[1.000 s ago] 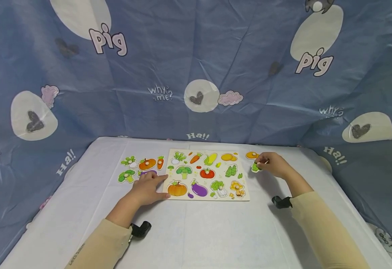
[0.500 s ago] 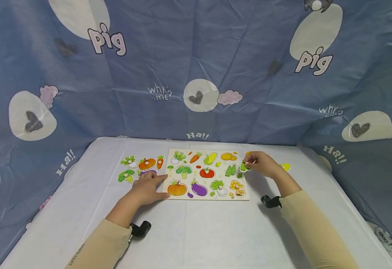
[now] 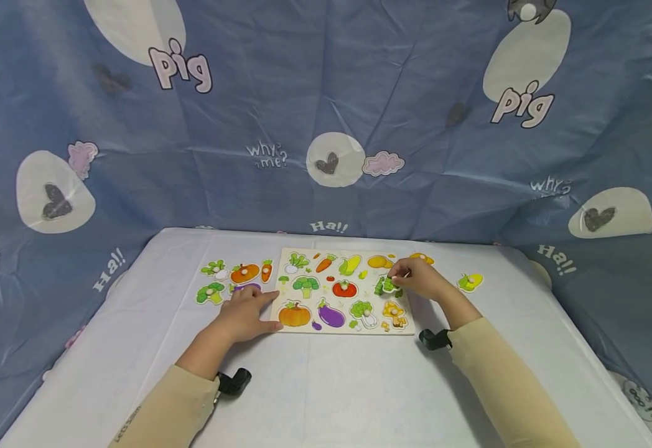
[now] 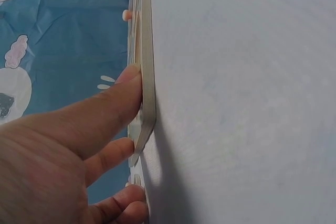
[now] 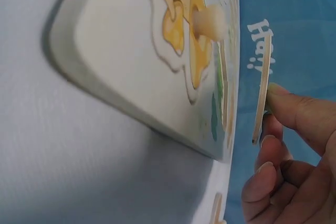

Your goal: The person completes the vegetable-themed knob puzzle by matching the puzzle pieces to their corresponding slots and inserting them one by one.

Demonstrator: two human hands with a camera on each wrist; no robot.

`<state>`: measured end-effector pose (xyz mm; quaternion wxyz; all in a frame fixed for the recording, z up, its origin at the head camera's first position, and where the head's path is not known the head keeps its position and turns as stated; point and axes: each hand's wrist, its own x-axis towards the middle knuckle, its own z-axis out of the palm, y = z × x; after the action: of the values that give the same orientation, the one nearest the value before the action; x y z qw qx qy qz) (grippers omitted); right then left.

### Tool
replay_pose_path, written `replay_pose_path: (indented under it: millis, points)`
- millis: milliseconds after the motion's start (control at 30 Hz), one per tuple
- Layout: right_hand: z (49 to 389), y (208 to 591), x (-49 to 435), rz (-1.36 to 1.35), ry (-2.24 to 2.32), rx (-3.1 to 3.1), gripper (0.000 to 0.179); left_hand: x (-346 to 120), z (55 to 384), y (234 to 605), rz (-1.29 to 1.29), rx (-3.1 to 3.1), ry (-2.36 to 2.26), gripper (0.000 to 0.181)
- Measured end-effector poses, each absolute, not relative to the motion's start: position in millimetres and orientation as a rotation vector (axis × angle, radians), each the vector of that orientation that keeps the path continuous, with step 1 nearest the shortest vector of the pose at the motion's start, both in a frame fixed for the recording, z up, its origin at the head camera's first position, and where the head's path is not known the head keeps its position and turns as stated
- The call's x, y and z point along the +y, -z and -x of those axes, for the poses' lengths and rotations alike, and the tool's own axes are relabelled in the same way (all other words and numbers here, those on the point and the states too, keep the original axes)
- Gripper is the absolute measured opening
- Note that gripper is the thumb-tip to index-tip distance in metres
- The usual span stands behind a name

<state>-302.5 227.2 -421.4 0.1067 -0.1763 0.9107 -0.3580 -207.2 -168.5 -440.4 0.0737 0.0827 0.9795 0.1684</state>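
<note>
My right hand (image 3: 423, 280) pinches a green leafy vegetable puzzle piece (image 3: 389, 285) between thumb and fingers, over the right side of the vegetable puzzle board (image 3: 337, 330). Seen edge-on in the right wrist view, the piece (image 5: 262, 90) is a thin wooden slab held above the board's level. My left hand (image 3: 244, 314) lies at the board's left edge with fingers spread. In the left wrist view its thumb (image 4: 113, 103) presses along the board's edge. A purple eggplant piece (image 3: 250, 287) is partly covered by the left fingers. A mushroom piece (image 3: 395, 314) with a knob sits in the board.
Left of the board lie a radish piece (image 3: 214, 269), a pumpkin piece (image 3: 244, 272), a carrot piece (image 3: 267, 270) and a broccoli piece (image 3: 210, 293). To the right are a corn piece (image 3: 470, 282) and an orange-yellow piece (image 3: 422, 257). A patterned blue cloth (image 3: 326, 205) hangs behind.
My right hand has carried the green piece leftward from the table beside the board to above the board's right side, uncovering the corn piece. My left hand has stayed put.
</note>
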Motion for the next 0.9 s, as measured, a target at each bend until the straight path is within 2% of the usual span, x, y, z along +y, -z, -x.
replay_pose_path:
  millis: [900]
  points:
    - [310,437,208,0.400,0.996,2.683,0.004,-168,208,440,-0.246,2.935,-0.480,0.077]
